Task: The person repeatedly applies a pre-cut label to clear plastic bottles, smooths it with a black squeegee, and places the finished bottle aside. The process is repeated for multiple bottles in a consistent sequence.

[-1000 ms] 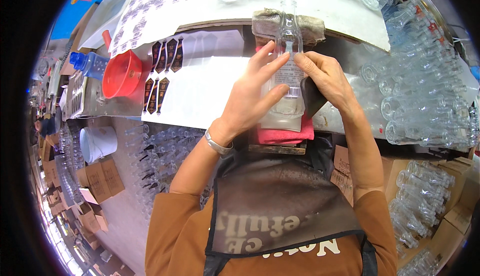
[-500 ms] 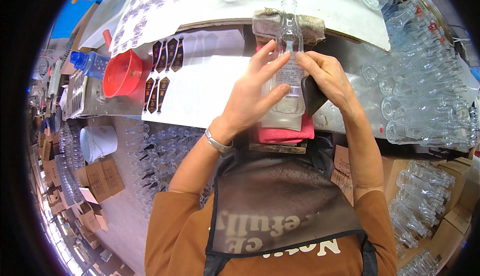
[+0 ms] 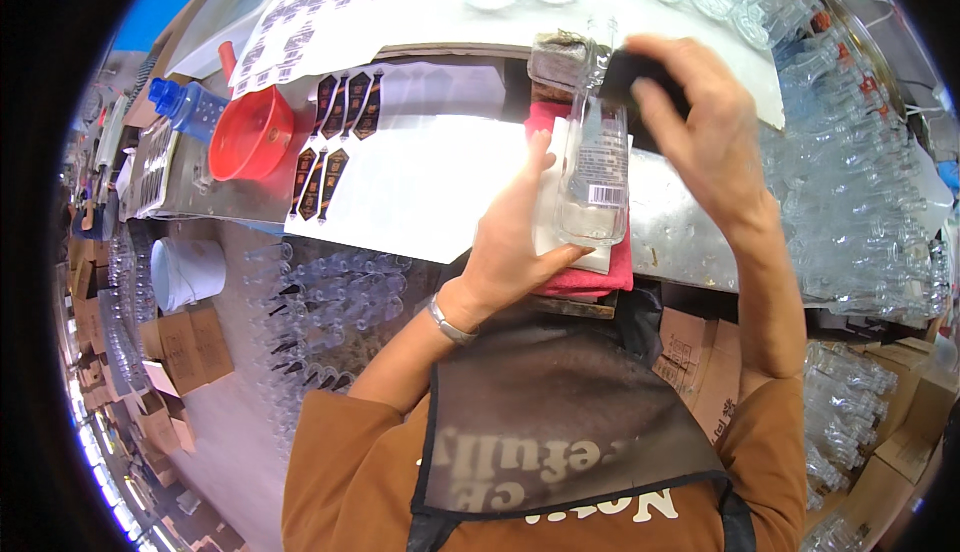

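Observation:
A clear glass bottle [image 3: 592, 167] with a printed label and barcode lies neck away from me. Beneath it are a white pad [image 3: 548, 202] and a folded pink cloth [image 3: 615, 270]; the neck end lies by a rolled greyish cloth [image 3: 560, 60]. My left hand [image 3: 505, 237] is open beside the bottle, thumb stretched out by its base and fingers along its left side. Whether it touches the glass is hard to tell. My right hand [image 3: 715, 142], raised right of the neck, grips a dark flat scraper-like piece [image 3: 650, 87], blurred by motion.
Label sheets with dark tie-shaped stickers [image 3: 345, 107] lie at left, beside a red bowl [image 3: 250, 134] and a blue-capped bottle [image 3: 190, 107]. Glass bottles [image 3: 850, 182] crowd the right; more bottles [image 3: 330, 292] stand below left. Cardboard boxes [image 3: 190, 347] and a white bucket [image 3: 188, 272] sit on the floor.
My right hand has moved up and right from the bottle, carrying the dark piece toward the neck. My left hand has come off the bottle's upper part, down toward its base.

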`<state>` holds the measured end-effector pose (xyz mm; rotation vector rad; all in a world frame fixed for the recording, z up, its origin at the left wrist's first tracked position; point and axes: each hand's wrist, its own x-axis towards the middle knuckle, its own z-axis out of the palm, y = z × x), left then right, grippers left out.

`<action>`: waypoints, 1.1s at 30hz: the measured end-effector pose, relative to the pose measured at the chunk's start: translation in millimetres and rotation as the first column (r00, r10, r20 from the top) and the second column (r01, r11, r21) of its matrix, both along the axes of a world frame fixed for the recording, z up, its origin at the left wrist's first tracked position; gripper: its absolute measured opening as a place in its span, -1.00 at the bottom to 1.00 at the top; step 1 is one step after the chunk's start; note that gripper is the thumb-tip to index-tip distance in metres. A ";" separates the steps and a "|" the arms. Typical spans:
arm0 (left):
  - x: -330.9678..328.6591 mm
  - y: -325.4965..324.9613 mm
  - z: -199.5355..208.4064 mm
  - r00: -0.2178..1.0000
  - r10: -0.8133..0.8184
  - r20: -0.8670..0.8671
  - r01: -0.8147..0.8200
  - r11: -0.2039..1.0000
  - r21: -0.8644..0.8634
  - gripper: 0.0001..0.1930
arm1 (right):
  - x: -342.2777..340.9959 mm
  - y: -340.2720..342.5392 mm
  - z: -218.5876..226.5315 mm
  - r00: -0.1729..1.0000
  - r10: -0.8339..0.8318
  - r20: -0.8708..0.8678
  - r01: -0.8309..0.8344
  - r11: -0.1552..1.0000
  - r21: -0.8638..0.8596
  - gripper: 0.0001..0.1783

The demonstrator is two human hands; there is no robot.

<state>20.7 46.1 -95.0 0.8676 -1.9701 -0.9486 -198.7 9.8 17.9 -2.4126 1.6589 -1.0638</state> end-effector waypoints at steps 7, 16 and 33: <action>-5.4 6.9 6.8 0.993 0.112 -0.036 -0.112 0.994 -0.005 0.17 | 16.9 -15.8 0.8 0.972 0.040 -0.232 -0.082 0.981 -0.174 -0.76; 3.0 4.6 2.1 1.000 -0.011 -0.016 0.011 1.000 0.004 0.24 | -10.1 0.2 -23.7 0.980 0.044 0.192 -0.057 0.997 0.061 -0.74; 11.4 2.2 2.9 0.998 -0.056 0.037 0.051 0.991 0.121 0.16 | -34.4 26.9 -62.7 0.913 -0.051 0.406 -0.033 0.980 0.198 -0.70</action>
